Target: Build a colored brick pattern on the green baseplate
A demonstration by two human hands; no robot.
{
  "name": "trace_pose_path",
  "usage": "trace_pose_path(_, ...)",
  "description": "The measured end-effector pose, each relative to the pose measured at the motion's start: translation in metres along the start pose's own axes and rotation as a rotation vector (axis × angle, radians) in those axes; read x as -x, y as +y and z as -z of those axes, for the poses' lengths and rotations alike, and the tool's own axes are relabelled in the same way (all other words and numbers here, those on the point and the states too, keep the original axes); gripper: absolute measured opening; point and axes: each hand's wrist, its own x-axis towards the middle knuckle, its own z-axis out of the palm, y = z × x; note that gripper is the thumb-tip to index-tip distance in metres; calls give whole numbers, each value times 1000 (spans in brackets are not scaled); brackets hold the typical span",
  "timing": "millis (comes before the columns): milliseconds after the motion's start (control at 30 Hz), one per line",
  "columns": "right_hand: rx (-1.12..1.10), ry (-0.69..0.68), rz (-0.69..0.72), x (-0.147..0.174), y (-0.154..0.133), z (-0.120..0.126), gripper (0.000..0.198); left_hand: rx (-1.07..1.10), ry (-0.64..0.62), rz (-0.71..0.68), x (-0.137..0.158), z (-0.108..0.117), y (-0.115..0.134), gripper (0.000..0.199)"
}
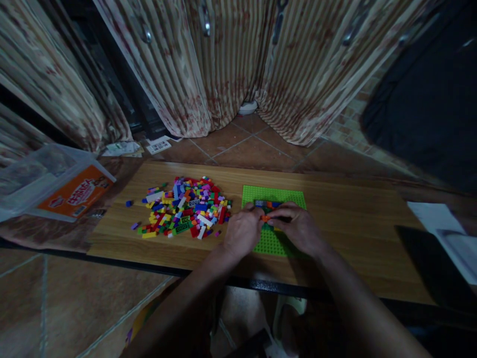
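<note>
A bright green studded baseplate (273,193) lies on the wooden table under both hands. Along its upper part runs a row of toy bricks (264,203) in grey-blue, orange and blue. My right hand (301,229) comes in from the right, its thumb and fingertips pinching a small orange brick (265,218) over the plate. On the left side of that brick is my left hand (243,229), fingers curled closed. Its fingertips are partly hidden, so what they grip cannot be made out. The hands cover some of the bricks on the plate.
Left of the baseplate, a heap of mixed toy bricks (186,209) spreads over the wooden table (354,223). A clear plastic box (70,186) with an orange label stands at the far left. White papers (436,219) lie at the right. Striped curtains (231,64) hang behind.
</note>
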Motion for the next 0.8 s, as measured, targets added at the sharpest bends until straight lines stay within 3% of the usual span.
trace_pose_path(267,24,-52,6,-2,0,6,13,-134,-51,-15,-1,2,4,20)
trace_pose_path(533,52,8,-55,-4,-1,11,12,-166,-16,-49,-4,1,2,25)
trace_pose_path(800,120,23,-21,-5,-7,3,9,-151,-70,-39,-3,7,5,23)
